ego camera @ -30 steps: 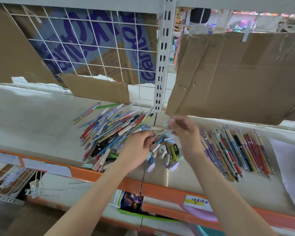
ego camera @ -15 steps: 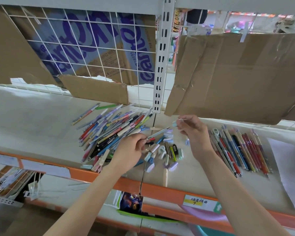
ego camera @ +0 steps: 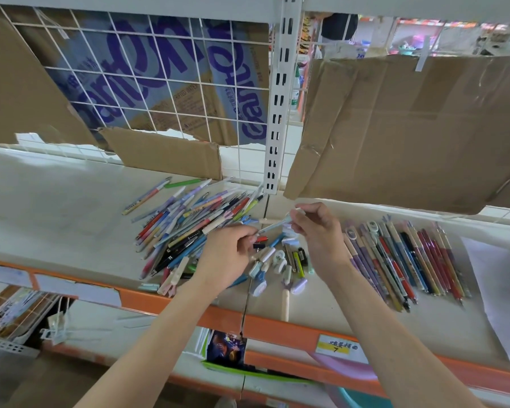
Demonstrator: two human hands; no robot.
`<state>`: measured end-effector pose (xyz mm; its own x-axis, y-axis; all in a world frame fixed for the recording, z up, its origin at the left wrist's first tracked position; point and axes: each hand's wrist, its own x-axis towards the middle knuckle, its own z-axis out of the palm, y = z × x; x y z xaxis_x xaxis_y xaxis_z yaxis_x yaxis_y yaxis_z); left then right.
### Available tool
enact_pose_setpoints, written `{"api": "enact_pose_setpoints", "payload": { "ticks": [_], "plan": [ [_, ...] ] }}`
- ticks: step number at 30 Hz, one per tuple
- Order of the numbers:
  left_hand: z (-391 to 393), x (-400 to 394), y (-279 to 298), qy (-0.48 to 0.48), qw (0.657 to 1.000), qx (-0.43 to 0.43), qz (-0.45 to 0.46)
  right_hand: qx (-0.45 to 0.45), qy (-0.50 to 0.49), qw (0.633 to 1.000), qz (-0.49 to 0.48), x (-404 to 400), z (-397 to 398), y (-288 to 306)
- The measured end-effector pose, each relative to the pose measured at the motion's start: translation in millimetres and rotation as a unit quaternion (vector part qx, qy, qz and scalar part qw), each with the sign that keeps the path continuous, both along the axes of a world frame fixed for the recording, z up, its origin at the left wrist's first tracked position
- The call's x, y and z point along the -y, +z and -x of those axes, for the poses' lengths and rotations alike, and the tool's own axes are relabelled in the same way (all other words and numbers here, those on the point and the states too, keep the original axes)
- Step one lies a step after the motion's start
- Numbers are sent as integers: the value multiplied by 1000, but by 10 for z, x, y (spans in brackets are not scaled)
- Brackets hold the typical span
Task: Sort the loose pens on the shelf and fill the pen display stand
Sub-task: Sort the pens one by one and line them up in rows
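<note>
Both hands have risen slightly; left hand (ego camera: 228, 254) and right hand (ego camera: 318, 232) pinch one light-blue pen (ego camera: 274, 226) above the shelf (ego camera: 56, 219) middle.

Loose pen heap (ego camera: 186, 225) on shelf (ego camera: 56, 219) left, sorted row (ego camera: 407, 260) right.

Left hand (ego camera: 228, 254) covers part of the loose pile (ego camera: 186, 228), so the pens under its knuckles are lost. The pale pen (ego camera: 274, 226) runs between both hands, its ends swallowed by fingers of the right hand (ego camera: 318, 234). Right of that hand, white paper (ego camera: 495, 295) is cut by the frame edge. Price label (ego camera: 337, 346) below: unreadable.
</note>
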<state>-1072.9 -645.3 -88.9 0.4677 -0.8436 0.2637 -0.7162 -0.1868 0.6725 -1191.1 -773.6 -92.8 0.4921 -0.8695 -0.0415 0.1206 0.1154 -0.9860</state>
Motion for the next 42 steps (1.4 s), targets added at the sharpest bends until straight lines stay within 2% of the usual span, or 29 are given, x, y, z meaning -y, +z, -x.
{"api": "enact_pose_setpoints", "payload": {
  "ticks": [3,8,11,14,19,22,27,30,34,37,42],
  "plan": [
    [-41,4,34,12,999,31,25,1,-34,999,-7,-24,-81,7],
    [-120,34,48,-30,989,-117,-82,-9,12,1000,2,-103,-140,0],
    [-184,-3,31,-39,986,-122,-104,-70,0,995,72,-14,-75,30],
    [-281,-92,-42,-10,988,-122,-100,-222,-15,948,230,186,107,25],
    [-321,-179,-207,15,993,-46,-112,-410,10,866,286,402,438,-152],
    [-326,-190,-261,46,994,-29,-92,-452,42,835,309,391,541,-296],
    [-441,-201,-284,123,990,-12,-70,-471,46,810,346,420,614,-318],
    [-482,-237,-315,132,988,-10,-75,-503,33,787,354,445,619,-317],
    [-506,-290,-360,135,988,1,-81,-526,10,780,339,423,580,-297],
    [-541,-319,-366,133,987,-4,-93,-462,13,793,397,323,477,-277],
    [-545,-304,-362,118,986,23,-114,-351,113,823,431,74,201,-227]
  ]
}}
